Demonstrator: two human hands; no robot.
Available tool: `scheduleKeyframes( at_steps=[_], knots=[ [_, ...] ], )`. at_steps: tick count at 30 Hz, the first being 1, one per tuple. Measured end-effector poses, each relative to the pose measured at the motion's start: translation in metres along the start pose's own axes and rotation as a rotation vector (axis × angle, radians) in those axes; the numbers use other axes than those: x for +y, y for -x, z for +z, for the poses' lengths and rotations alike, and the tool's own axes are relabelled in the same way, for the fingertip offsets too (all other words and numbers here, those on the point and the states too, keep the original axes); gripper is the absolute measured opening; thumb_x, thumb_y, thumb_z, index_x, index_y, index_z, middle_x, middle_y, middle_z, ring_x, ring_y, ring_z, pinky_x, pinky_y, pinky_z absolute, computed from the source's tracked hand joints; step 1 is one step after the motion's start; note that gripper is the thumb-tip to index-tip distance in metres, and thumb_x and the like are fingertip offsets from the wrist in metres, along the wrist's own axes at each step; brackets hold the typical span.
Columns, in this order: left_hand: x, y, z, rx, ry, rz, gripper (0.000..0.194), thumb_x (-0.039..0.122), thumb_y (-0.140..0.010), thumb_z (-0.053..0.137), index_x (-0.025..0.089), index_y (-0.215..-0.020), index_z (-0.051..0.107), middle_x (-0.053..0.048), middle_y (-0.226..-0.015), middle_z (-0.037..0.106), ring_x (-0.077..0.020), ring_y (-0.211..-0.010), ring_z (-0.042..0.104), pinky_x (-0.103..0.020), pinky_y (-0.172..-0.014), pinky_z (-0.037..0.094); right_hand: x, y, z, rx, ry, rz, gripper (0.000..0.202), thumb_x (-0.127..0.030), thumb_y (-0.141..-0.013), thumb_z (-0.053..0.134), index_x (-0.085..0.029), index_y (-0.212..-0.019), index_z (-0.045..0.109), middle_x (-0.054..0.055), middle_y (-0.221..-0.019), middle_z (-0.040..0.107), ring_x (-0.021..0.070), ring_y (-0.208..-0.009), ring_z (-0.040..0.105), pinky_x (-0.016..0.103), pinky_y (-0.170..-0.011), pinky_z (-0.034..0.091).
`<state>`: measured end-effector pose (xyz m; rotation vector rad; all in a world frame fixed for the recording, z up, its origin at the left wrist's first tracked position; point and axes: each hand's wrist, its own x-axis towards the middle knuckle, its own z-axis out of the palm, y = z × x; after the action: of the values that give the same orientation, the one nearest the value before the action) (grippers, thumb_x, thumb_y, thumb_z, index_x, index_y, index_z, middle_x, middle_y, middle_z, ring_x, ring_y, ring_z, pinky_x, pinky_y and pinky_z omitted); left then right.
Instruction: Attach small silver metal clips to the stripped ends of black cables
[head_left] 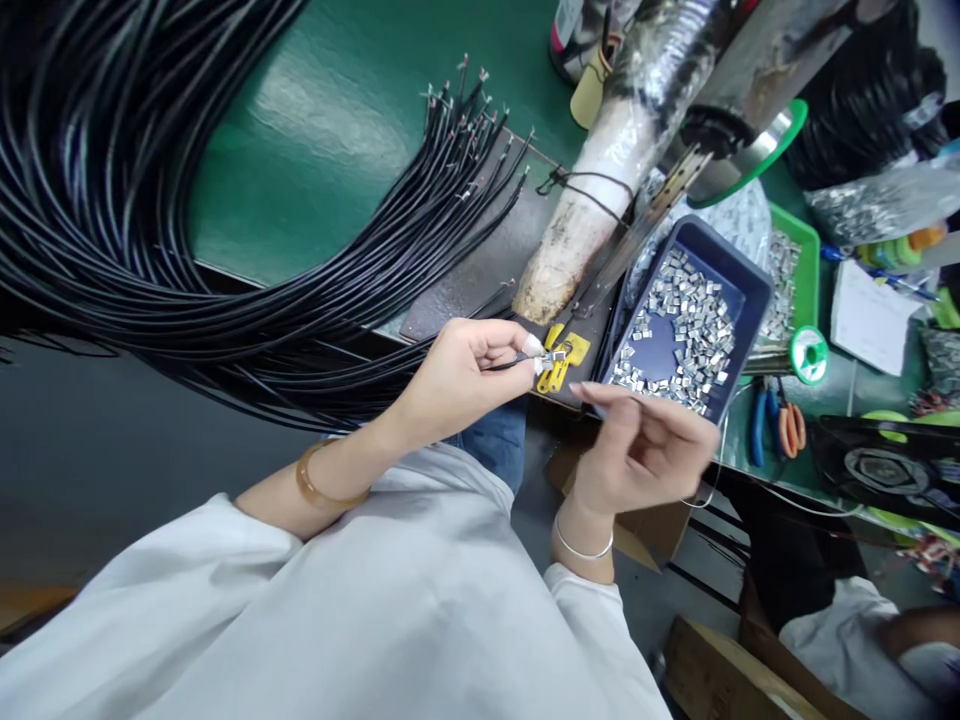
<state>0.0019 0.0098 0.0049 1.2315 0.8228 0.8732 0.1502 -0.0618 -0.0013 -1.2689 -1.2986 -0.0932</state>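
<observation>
My left hand (487, 365) is closed on a black cable (510, 362), gripping it close to its end. A small metal connector (555, 356) sits at that end, just past my thumb and fingertips. To its right, my right hand (649, 450) is raised near the tray's front edge, slightly blurred. Its index finger points toward the connector, the other fingers are half bent, and nothing shows between them. Behind the connector lies a yellow tool (576, 348) at the bench edge. The blue tray (754, 290) holds many small metal shells (694, 330).
A big bundle of black cables (300, 290) covers the left of the green bench (330, 110). A wrapped duct (577, 210) hangs over the middle. At right are a green tray (806, 250), a solder spool (810, 354), pliers (790, 428) and a fan (889, 470). Another person's sleeve (832, 630) shows lower right.
</observation>
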Motion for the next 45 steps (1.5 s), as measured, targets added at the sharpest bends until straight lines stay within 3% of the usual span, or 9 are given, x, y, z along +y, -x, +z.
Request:
scheduleKeyframes(
  at_steps=[2, 6, 13, 21, 33, 45],
  knots=[
    [-0.001, -0.001, 0.000, 0.001, -0.002, 0.002, 0.011, 0.016, -0.076, 0.065, 0.014, -0.067, 0.059, 0.009, -0.052, 0.030, -0.0040, -0.048, 0.025, -0.021, -0.047, 0.020, 0.001, 0.001, 0.004, -0.140, 0.047, 0.030, 0.019, -0.011, -0.088, 0.067, -0.023, -0.102, 0.065, -0.001, -0.092, 0.077, 0.0157, -0.081, 0.077, 0.029, -0.066, 0.066],
    [-0.002, -0.003, 0.001, 0.023, 0.014, -0.015, 0.008, 0.014, -0.074, 0.066, 0.014, -0.069, 0.059, 0.009, -0.052, 0.030, -0.0041, -0.048, 0.025, -0.021, -0.046, 0.020, 0.007, 0.003, 0.009, -0.288, 0.060, 0.002, 0.015, -0.010, -0.087, 0.068, -0.021, -0.097, 0.065, 0.004, -0.108, 0.076, 0.0167, -0.096, 0.076, 0.027, -0.067, 0.065],
    [0.001, -0.006, 0.002, 0.038, 0.031, -0.008, 0.014, 0.013, -0.073, 0.067, 0.015, -0.066, 0.056, 0.009, -0.052, 0.028, -0.0043, -0.049, 0.024, -0.020, -0.046, 0.021, 0.008, 0.002, 0.012, -0.287, 0.007, 0.040, 0.014, -0.011, -0.087, 0.067, -0.022, -0.097, 0.063, 0.005, -0.111, 0.075, 0.0177, -0.094, 0.076, 0.029, -0.065, 0.065],
    [0.004, -0.004, 0.000, 0.030, 0.045, -0.016, 0.009, 0.013, -0.072, 0.069, 0.015, -0.070, 0.061, 0.009, -0.051, 0.031, -0.0041, -0.048, 0.026, -0.020, -0.045, 0.021, 0.003, -0.002, 0.013, -0.277, 0.028, -0.003, 0.013, -0.010, -0.086, 0.068, -0.022, -0.091, 0.062, 0.005, -0.109, 0.075, 0.0183, -0.097, 0.076, 0.036, -0.078, 0.068],
    [0.006, -0.003, 0.003, 0.016, 0.059, -0.065, 0.007, 0.011, -0.074, 0.067, 0.014, -0.075, 0.061, 0.010, -0.052, 0.029, -0.0041, -0.049, 0.023, -0.020, -0.046, 0.020, 0.006, -0.001, 0.010, -0.281, 0.061, -0.001, 0.015, -0.010, -0.086, 0.069, -0.022, -0.095, 0.066, 0.005, -0.105, 0.077, 0.0182, -0.095, 0.076, 0.029, -0.067, 0.065],
    [0.005, -0.002, 0.001, 0.022, 0.067, -0.075, 0.007, 0.016, -0.074, 0.068, 0.014, -0.071, 0.062, 0.009, -0.052, 0.030, -0.0043, -0.049, 0.024, -0.020, -0.046, 0.020, 0.004, -0.001, 0.012, -0.290, 0.026, -0.010, 0.015, -0.009, -0.086, 0.067, -0.022, -0.093, 0.062, 0.005, -0.110, 0.076, 0.0177, -0.097, 0.076, 0.032, -0.075, 0.068]
  ],
)
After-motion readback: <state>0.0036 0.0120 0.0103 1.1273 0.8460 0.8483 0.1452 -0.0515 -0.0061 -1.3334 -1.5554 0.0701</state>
